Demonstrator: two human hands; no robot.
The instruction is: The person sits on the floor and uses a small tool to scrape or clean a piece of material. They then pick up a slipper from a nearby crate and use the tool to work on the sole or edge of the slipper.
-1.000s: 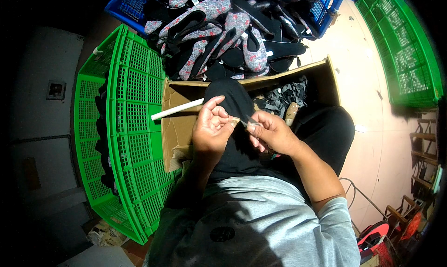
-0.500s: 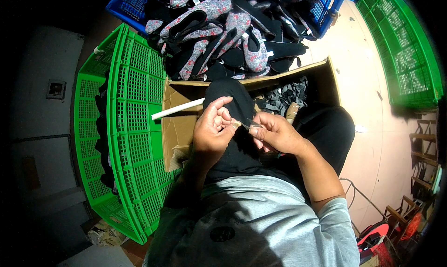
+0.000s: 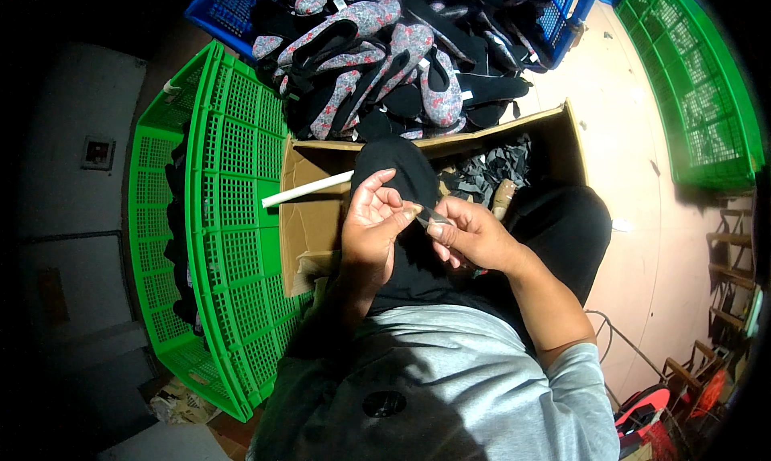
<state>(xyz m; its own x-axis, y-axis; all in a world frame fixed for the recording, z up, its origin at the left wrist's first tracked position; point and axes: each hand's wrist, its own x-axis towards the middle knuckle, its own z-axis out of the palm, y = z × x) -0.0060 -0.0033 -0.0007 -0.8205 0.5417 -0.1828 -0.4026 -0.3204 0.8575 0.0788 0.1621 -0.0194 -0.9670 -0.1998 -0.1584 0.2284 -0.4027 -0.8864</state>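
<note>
– Pale floor [image 3: 630, 140] lies right of the grip, strongly lit. What do we log at the centre?

– One small dark pointed piece [image 3: 436, 217], between thumb and forefinger of our right hand [image 3: 475, 234]; the pinch is closed down on it, point toward the left.

– And our left hand [image 3: 369, 226]?

– Fingers loosely curled and spread, thumb tip just by that point. Whether it has hold of anything, we cannot tell.

– Handling?

– We judge the piece light, thin and fairly stiff, its tip possibly sharp. Best held flat at the end away from the point.

– Outward from there?

– Black trouser leg [image 3: 393, 160] beneath the grip; white rod [image 3: 305, 189] to its left. Beyond and right, dark scraps [image 3: 506, 168] in a cardboard box [image 3: 312, 236]. Farther beyond, heaped floral shoes [image 3: 442, 95] by a blue crate [image 3: 221, 11]; far left, a green crate [image 3: 195, 220].
</note>
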